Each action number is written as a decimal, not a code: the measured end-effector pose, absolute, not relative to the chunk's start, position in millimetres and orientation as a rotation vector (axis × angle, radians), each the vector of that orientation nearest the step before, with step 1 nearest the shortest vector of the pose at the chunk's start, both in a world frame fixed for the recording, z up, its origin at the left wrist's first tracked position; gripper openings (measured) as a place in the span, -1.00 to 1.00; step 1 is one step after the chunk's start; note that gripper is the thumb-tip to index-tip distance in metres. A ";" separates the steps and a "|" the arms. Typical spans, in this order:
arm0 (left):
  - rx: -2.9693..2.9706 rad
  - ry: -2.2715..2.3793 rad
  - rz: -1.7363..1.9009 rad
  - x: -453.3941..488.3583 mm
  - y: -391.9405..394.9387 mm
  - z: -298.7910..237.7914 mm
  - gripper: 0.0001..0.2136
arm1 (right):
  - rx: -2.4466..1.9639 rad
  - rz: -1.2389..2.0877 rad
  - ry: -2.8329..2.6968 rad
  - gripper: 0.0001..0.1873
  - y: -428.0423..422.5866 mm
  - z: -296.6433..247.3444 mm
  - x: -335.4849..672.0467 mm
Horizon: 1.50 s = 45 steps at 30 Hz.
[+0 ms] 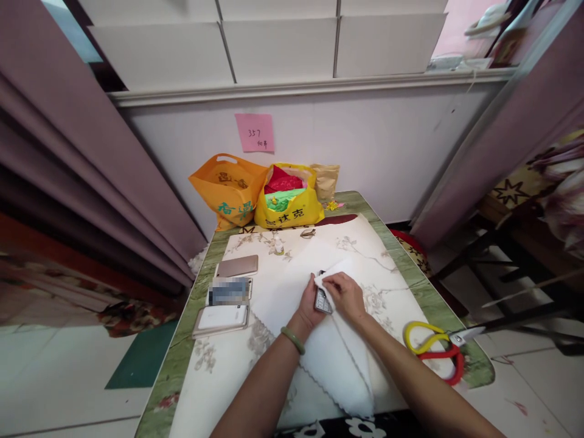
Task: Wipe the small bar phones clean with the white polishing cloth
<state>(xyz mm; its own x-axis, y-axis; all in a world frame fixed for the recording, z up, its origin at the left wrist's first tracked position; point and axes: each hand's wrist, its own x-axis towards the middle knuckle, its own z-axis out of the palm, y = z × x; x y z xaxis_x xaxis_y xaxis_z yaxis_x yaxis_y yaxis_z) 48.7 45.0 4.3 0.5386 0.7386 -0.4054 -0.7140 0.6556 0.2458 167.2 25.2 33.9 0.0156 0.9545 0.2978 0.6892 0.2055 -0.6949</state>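
Observation:
My left hand (310, 304) is wrapped round a small keypad phone (323, 302), whose grey keys face up. My right hand (347, 295) pinches a white cloth (325, 281) against the phone's upper part, so the top of the phone is mostly hidden. Beneath both hands a larger white cloth (335, 371) with a scalloped edge is spread over the table. To the left lie several smartphones: a rose-gold one (237, 266), one with a blurred screen (230, 292) and a white one (222, 317) on top of another device.
Scissors (440, 347) with yellow and red handles lie at the table's right edge. An orange bag (228, 188), a yellow bag (289, 207) with red and green contents and a brown paper packet (326, 181) stand at the back. Glasses (308, 233) lie before them.

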 end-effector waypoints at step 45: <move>0.125 0.405 0.874 51.0 45.6 3.3 -0.65 | -1.683 0.447 -1.579 -0.74 24.5 28.6 166.8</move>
